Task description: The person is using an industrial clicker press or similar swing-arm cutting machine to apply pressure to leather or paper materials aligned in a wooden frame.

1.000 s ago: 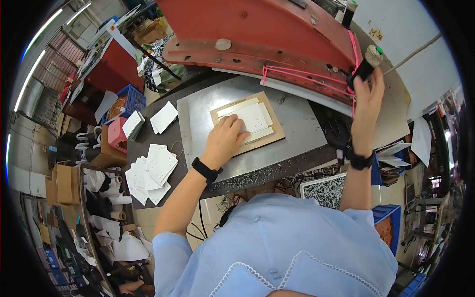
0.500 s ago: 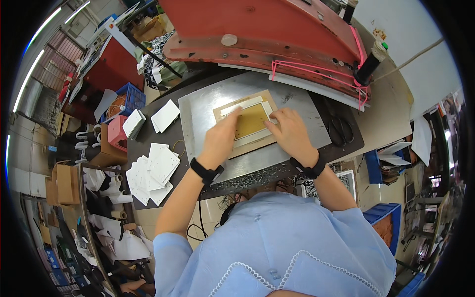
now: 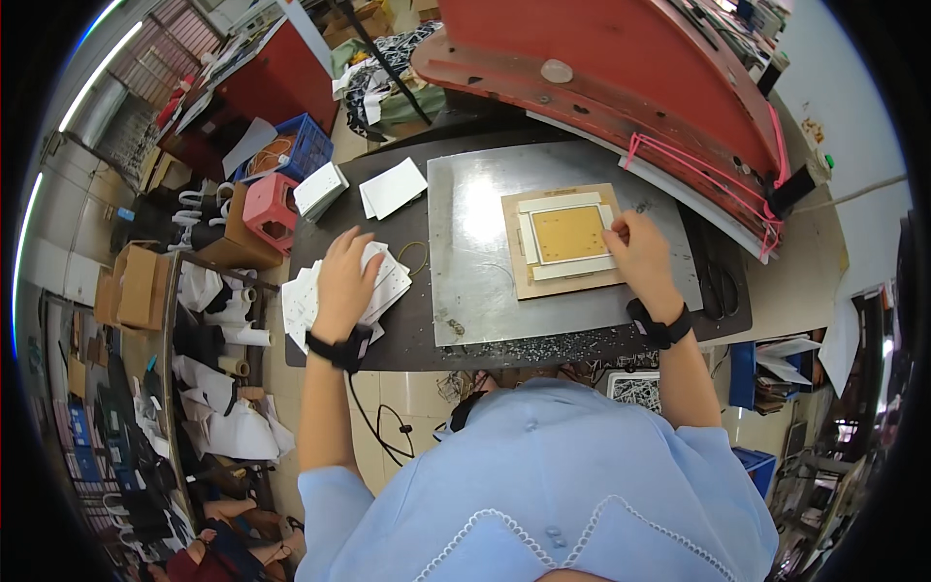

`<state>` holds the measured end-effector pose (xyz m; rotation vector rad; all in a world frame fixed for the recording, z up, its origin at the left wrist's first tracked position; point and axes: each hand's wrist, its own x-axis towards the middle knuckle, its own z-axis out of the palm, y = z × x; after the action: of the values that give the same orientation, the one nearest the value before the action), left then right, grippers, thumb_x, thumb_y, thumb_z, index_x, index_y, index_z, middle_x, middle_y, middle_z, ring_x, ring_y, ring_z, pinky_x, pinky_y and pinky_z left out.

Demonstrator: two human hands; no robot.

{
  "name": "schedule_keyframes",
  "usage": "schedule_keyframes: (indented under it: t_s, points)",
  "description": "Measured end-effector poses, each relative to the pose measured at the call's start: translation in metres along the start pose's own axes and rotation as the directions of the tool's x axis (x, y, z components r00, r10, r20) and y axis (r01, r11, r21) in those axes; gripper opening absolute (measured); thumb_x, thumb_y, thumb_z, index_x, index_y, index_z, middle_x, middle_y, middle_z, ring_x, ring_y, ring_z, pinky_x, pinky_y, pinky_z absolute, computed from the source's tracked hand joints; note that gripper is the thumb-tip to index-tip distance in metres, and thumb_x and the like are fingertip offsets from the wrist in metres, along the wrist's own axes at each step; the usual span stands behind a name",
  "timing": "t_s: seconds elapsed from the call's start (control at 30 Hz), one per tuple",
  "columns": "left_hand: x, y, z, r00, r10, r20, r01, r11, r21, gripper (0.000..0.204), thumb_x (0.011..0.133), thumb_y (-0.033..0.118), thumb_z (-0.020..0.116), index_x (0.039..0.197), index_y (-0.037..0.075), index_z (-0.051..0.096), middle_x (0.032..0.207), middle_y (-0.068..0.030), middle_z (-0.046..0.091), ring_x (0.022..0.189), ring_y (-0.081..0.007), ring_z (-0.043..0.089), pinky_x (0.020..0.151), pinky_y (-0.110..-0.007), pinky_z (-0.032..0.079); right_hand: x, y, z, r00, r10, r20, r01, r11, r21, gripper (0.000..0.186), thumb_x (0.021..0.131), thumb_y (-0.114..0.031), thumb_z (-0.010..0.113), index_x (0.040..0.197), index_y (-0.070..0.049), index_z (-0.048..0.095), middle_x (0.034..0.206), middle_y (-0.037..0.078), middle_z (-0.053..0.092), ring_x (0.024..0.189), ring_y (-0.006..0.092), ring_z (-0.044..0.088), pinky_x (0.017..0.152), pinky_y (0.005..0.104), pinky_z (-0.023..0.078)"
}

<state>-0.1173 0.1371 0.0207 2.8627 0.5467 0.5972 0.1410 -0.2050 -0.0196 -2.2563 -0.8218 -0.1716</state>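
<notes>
The square yellow panel with a white border (image 3: 567, 233) lies on a rectangular tan board (image 3: 553, 289), which rests on a smooth grey metal plate (image 3: 465, 242) on the dark table (image 3: 417, 330). My right hand (image 3: 640, 254) is at the panel's right edge, fingers curled and thumb drawn toward the index finger; I cannot tell whether they pinch anything. My left hand (image 3: 347, 281) is over the fanned pile of thin white cards (image 3: 388, 286), fingers loosely spread, thumb apart; contact with the cards is not discernible. In my judgement, good handling here calls for light right-hand pressure at the border, since the board could slide on the metal. The left fingertips should meet one card by its edge, because a flat push could scatter the overlapping pile.
</notes>
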Motion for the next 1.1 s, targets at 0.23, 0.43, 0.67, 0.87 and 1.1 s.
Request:
schedule_keyframes:
  t_s: [0.23,0.43,0.67,0.87,1.1]
  points:
    - [0.07,-0.032,0.075,0.993,0.118,0.025,-0.12,0.987,0.107,0.042,0.085,0.019,0.07,0.122,0.004,0.058,0.123,-0.0209,0.061,0.114,-0.0379,0.058,0.093,-0.045,0.049,-0.004,-0.011,-0.018,0.998,0.031,-0.063,-0.038,0.994,-0.105,0.013,0.089,-0.014,0.06,0.087,-0.001,0.06,0.084,0.017,0.066,0.074,0.0355,0.064,0.065,0.0432,0.049]
    - [0.074,-0.086,0.088,0.982,0.105,0.156,-0.128,0.981,0.148,0.031,0.088,0.009,0.06,0.118,0.006,0.058,0.093,-0.0181,0.068,0.086,-0.0373,0.066,0.074,-0.048,0.052,-0.045,-0.017,-0.1,0.955,0.235,0.181,-0.289,0.877,0.385,0.017,0.09,-0.012,0.063,0.096,0.004,0.063,0.076,0.008,0.067,0.068,0.0152,0.064,0.065,0.0277,0.05]
    - [0.085,-0.072,0.084,0.959,0.278,0.062,-0.283,0.951,0.121,0.025,0.091,0.012,0.059,0.115,0.005,0.059,0.098,-0.0167,0.068,0.09,-0.0351,0.066,0.076,-0.045,0.053,-0.154,0.059,-0.204,0.714,0.483,0.508,-0.581,0.813,0.045,0.019,0.084,-0.011,0.067,0.095,0.004,0.067,0.08,0.009,0.069,0.073,0.0167,0.066,0.069,0.0292,0.05]
    - [0.089,-0.059,0.067,0.993,0.112,0.029,-0.115,0.924,0.364,0.014,0.092,0.013,0.059,0.105,0.008,0.064,0.083,-0.0086,0.069,0.075,-0.0308,0.068,0.065,-0.04,0.054,-0.16,0.052,-0.184,0.875,0.447,0.184,-0.423,0.892,-0.157,0.023,0.084,-0.016,0.068,0.102,-0.001,0.068,0.097,0.019,0.068,0.086,0.0313,0.067,0.075,0.0342,0.051]
    - [0.054,0.121,0.0,0.726,0.58,-0.369,-0.565,0.809,0.159,0.027,0.081,0.001,0.064,0.107,0.006,0.071,0.104,-0.009,0.072,0.087,-0.0241,0.07,0.068,-0.035,0.055,-0.083,-0.018,-0.105,0.848,0.168,0.503,-0.469,0.678,0.565,0.03,0.101,-0.022,0.054,0.116,0.001,0.065,0.089,0.007,0.07,0.075,0.0115,0.066,0.065,0.0232,0.052]
